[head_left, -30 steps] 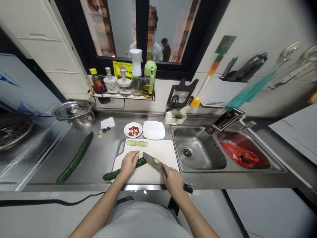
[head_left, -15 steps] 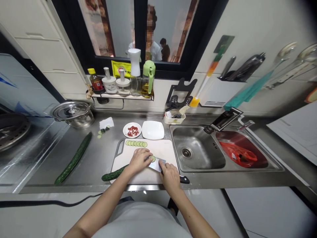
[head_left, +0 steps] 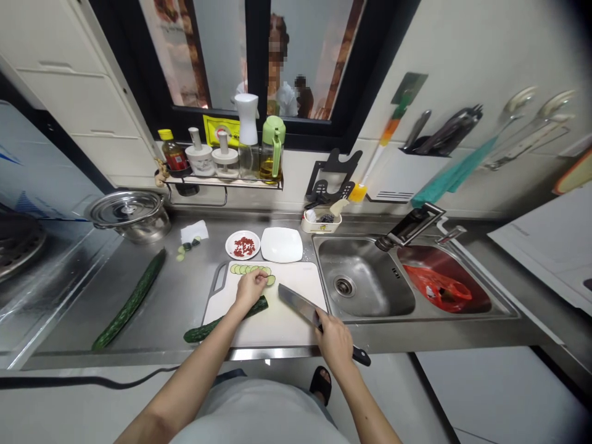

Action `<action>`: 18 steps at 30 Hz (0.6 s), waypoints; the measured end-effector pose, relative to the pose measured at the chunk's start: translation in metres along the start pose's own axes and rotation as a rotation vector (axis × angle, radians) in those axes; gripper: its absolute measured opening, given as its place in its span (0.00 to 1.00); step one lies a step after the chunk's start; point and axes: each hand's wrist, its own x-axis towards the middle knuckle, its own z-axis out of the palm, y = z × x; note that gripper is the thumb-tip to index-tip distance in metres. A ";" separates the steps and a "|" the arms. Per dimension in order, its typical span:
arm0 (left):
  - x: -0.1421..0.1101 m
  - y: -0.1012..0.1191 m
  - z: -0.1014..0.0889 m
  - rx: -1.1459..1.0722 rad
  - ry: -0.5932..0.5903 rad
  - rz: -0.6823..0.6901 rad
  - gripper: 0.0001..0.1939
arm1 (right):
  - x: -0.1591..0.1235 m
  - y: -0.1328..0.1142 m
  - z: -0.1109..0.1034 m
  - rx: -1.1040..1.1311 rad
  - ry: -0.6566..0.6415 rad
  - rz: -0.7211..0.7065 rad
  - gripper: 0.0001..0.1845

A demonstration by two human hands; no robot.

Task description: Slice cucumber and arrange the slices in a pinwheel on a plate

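Note:
My left hand [head_left: 251, 290] is over the upper left of the white cutting board [head_left: 287, 330], its fingers pinching a cucumber slice [head_left: 271, 280]. Just beyond the fingertips lies a row of cucumber slices [head_left: 238, 269], partly hidden by the hand. Under my left forearm rests a cut cucumber [head_left: 200, 333], its cut end on the board and its other end past the left edge. My right hand [head_left: 335, 336] grips a kitchen knife [head_left: 298, 302] at the board's lower right, the blade pointing up and left, the black handle end sticking out beyond the hand.
A whole cucumber [head_left: 132, 299] lies on the steel counter at left, near cucumber end pieces [head_left: 187, 246]. Behind the board are a plate of small red pieces [head_left: 243, 245] and a white square plate [head_left: 282, 245]. A double sink [head_left: 370, 277] is at right, a lidded pot [head_left: 134, 216] at left.
My left hand has taken the cucumber slice off the knife blade and moved up and left towards the row. My right hand has drawn the knife down and right.

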 end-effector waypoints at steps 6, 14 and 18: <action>0.032 -0.007 0.016 0.125 -0.003 -0.009 0.09 | -0.002 -0.005 0.003 0.234 -0.052 0.089 0.18; 0.048 -0.009 0.023 0.347 -0.032 0.074 0.11 | 0.003 -0.015 0.015 0.341 -0.018 0.039 0.16; 0.048 -0.004 0.021 0.439 -0.064 0.149 0.12 | 0.003 -0.014 0.011 0.324 -0.031 0.065 0.15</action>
